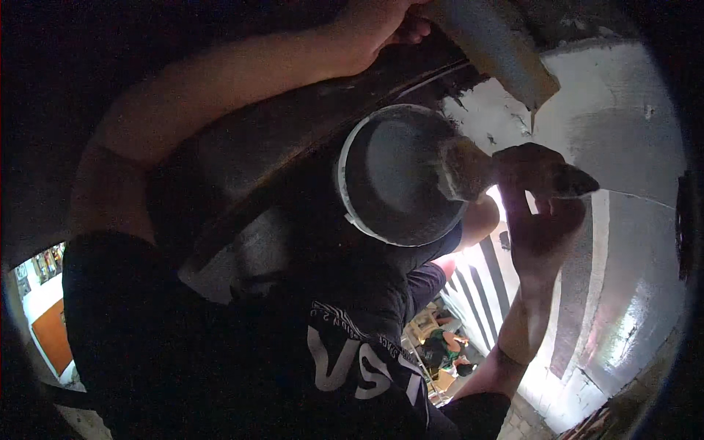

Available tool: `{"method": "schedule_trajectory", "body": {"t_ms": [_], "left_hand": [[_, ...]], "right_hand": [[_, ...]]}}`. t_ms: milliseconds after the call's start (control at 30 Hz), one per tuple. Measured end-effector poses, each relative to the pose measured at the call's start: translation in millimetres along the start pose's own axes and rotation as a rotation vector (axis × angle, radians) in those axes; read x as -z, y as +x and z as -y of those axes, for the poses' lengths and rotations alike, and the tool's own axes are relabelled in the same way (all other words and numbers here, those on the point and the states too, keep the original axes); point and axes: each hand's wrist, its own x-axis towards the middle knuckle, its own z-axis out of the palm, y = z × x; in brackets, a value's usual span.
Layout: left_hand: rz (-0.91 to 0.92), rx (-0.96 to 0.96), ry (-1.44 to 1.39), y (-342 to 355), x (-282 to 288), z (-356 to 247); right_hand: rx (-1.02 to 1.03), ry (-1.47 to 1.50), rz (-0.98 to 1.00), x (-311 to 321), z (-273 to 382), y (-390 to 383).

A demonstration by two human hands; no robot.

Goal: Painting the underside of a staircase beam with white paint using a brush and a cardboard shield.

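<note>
My right hand (pixel 546 202) is closed round the handle of a paintbrush (pixel 463 169). The brush lies sideways, its wide pale bristles over the round bucket (pixel 345 165), which has a light rim and a dark grey inside. Whether the bristles touch what is in the bucket, I cannot tell. At the top, my left hand (pixel 385 33) has its fingers curled beside a grey-brown beam-like piece (pixel 506 55). Deep shadow and the picture's edge hide what those fingers grip.
A dark slanting beam (pixel 293 158) runs below my left arm. To the right stands a pale, patchily painted wall surface (pixel 623 110). Far below, another person (pixel 444 348) is near some boxes. An orange-brown panel (pixel 53 334) shows at lower left.
</note>
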Motion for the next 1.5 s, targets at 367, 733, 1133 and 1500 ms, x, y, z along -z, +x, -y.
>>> {"method": "schedule_trajectory", "body": {"t_ms": [367,733,1133,1500], "left_hand": [[0.119,-0.060,0.091,10,9,4],[0.144,-0.056,0.133,8,9,8],[0.050,-0.050,0.047,0,17,14],[0.101,-0.115,0.088,-3,19,9]], "right_hand": [[0.079,-0.319,0.041,-33,8,18],[0.168,-0.002,-0.141,0,-1,4],[-0.300,0.696,-0.559,-26,-87,-56],[-0.184,0.352,-0.584,-58,-105,-65]]}}
